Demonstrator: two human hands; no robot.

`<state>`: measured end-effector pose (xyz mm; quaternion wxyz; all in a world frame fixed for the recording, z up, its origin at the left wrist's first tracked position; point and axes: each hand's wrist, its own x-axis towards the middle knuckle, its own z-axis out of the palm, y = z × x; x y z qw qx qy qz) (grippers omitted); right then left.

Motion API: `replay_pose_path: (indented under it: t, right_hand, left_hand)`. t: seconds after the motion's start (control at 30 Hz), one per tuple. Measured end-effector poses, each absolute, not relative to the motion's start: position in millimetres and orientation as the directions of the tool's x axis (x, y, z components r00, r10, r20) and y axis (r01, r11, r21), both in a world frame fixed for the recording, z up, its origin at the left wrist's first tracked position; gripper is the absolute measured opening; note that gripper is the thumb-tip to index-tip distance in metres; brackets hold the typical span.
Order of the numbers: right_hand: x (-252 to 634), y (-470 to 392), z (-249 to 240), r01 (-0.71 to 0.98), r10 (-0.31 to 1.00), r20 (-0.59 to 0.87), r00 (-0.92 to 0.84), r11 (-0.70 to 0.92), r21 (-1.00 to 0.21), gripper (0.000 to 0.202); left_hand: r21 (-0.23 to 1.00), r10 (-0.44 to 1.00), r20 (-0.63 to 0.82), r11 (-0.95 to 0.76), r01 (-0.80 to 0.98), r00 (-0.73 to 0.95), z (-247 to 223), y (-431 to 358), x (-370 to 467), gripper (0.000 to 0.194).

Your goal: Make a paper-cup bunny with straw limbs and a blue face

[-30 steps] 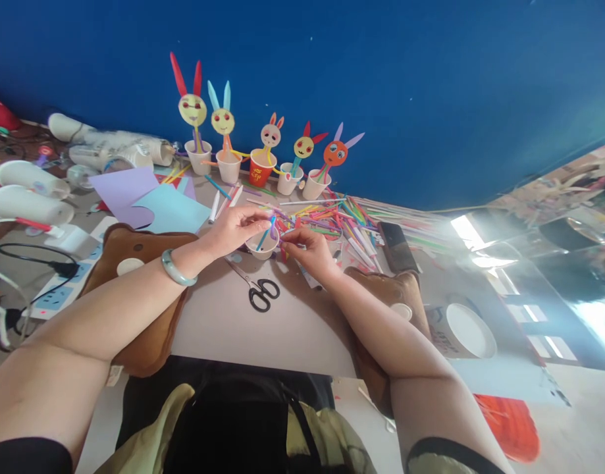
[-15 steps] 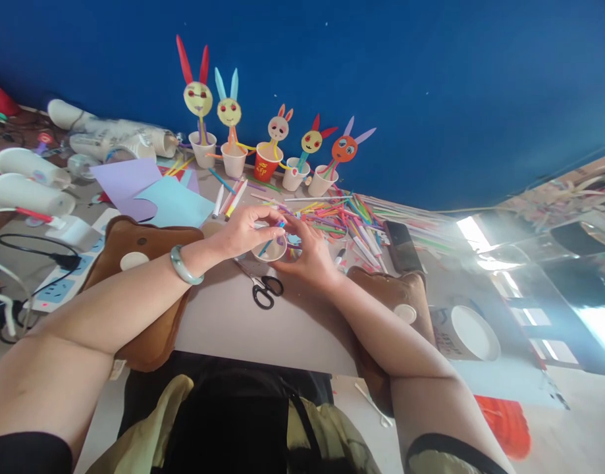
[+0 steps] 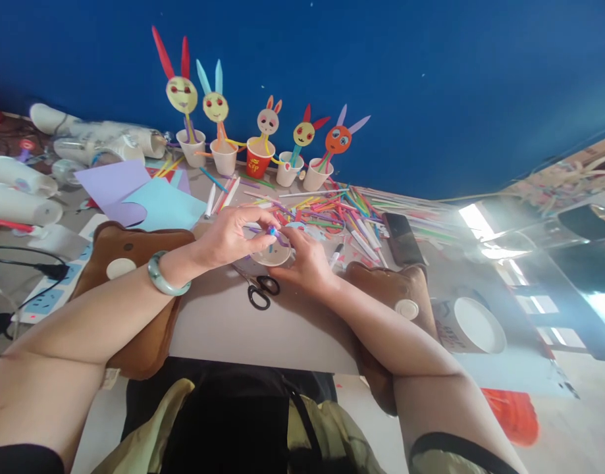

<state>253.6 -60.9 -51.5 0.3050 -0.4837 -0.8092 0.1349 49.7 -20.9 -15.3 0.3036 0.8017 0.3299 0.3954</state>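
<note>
Between the thumb and fingers of my left hand (image 3: 236,234) is pinched the end of a thin blue and purple pipe cleaner (image 3: 272,231). It stands over a white paper cup (image 3: 275,255). My right hand (image 3: 306,258) is curved around the cup's right side, its thumb low by the cup and its fingertips near the rim and the purple part. My fingers partly cover the cup. Just in front of it, a pair of black-handled scissors (image 3: 259,296) lies on the table, blades partly hidden.
Along the blue wall stand several cups with rabbit faces (image 3: 216,106). Coloured sticks (image 3: 326,214), markers (image 3: 210,197) and purple paper (image 3: 114,187) lie behind my hands. Brown cushions (image 3: 134,329) sit under my forearms. A phone (image 3: 403,238) and a paper bucket (image 3: 478,326) are at right.
The view has shifted slightly, so the rabbit cups appear further left. The blue stem that slanted into the cup is now held more upright at the rim, with purple showing beside it.
</note>
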Motion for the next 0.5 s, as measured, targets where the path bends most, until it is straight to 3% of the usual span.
replay_pose_path:
  t: [0.5]
  right_hand:
    - [256.3,-68.8,-46.8,0.73,0.855,0.393,-0.34,0.503,-0.463,0.055]
  left_hand:
    - [0.76,0.768,0.402,-0.583,0.287,0.498,-8.1,-37.8,53.2,0.012]
